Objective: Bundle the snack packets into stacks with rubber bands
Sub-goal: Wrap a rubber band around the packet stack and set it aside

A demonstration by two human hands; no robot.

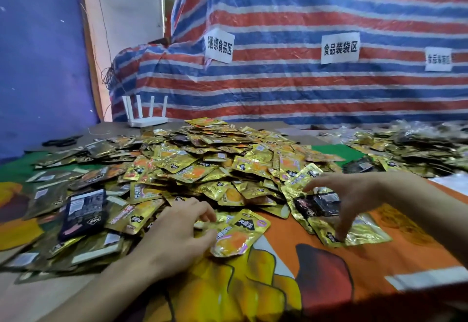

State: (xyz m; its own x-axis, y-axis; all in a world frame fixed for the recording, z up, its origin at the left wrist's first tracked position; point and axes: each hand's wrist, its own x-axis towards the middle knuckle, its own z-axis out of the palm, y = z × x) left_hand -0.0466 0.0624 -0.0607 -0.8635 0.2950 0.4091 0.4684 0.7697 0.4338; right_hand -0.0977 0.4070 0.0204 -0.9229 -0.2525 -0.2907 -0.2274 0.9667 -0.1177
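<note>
A large heap of gold snack packets (202, 159) covers the middle of the table, with darker packets (83, 210) spread at its left. My left hand (177, 230) lies at the heap's near edge, thumb and fingers pinching the left edge of a gold packet (240, 233) that lies flat on the cloth. My right hand (352, 195) arches over the heap's right edge with spread fingers. One fingertip presses on a flat gold packet (364, 233), and a black packet (319, 205) lies under the palm. I cannot make out any rubber band.
A second pile of packets (410, 149) lies at the far right. A white router (147, 119) stands at the back left, with a dark looped item (63, 140) near it. A striped tarpaulin (304, 88) with paper labels rises behind the table. An orange printed cloth (329, 271) covers the near side.
</note>
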